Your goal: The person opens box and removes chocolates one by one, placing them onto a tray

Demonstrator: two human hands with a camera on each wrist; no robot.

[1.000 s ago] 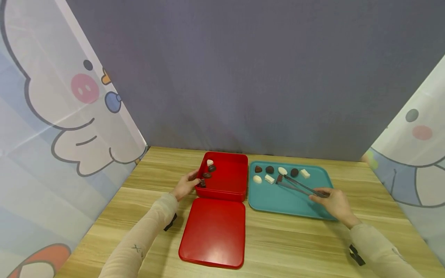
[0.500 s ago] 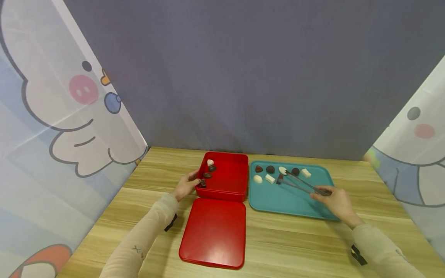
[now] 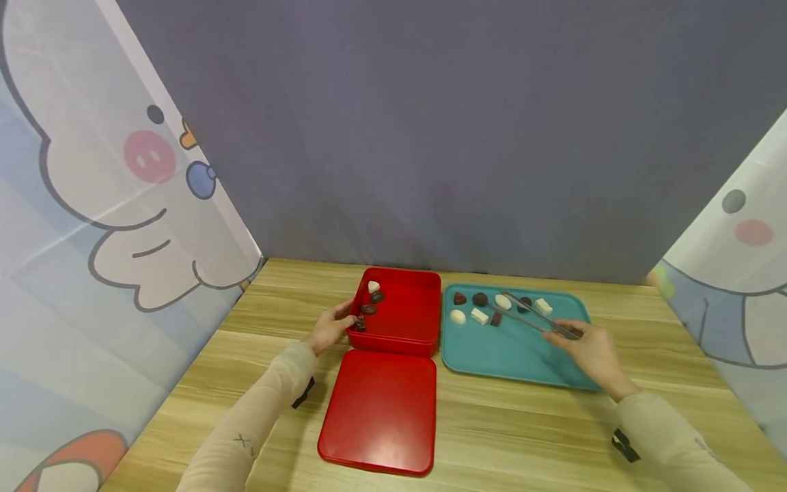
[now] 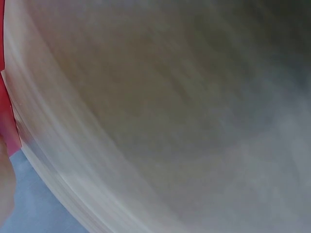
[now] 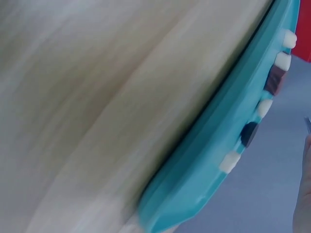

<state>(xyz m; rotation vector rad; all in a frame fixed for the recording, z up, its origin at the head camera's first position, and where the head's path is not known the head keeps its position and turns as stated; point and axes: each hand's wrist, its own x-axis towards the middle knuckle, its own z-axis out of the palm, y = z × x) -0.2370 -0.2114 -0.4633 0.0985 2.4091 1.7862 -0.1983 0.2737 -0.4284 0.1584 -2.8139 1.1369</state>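
My left hand (image 3: 327,333) grips the left wall of an open red box (image 3: 410,338), thumb over its rim. Along that side inside the box lie a white chocolate (image 3: 373,287) and several dark ones. My right hand (image 3: 587,352) holds grey tongs (image 3: 541,316) over a teal tray (image 3: 510,359). The arms of the tongs are spread, with nothing pinched between the tips. Their tips overlap the back row in the head view, close to a white oval chocolate (image 3: 503,301) and a dark round one (image 3: 479,299). A dark rectangular chocolate (image 3: 496,319) lies just in front.
A flat red lid (image 3: 380,413) lies in front of the box on the wooden table (image 3: 504,424). More chocolates sit on the tray, among them a white block (image 3: 543,306) at right. A grey wall (image 3: 430,137) stands behind the table.
The tips of the tongs have come away from beside the dark rectangular chocolate and shifted toward the back of the tray. My left hand stays at the box wall.
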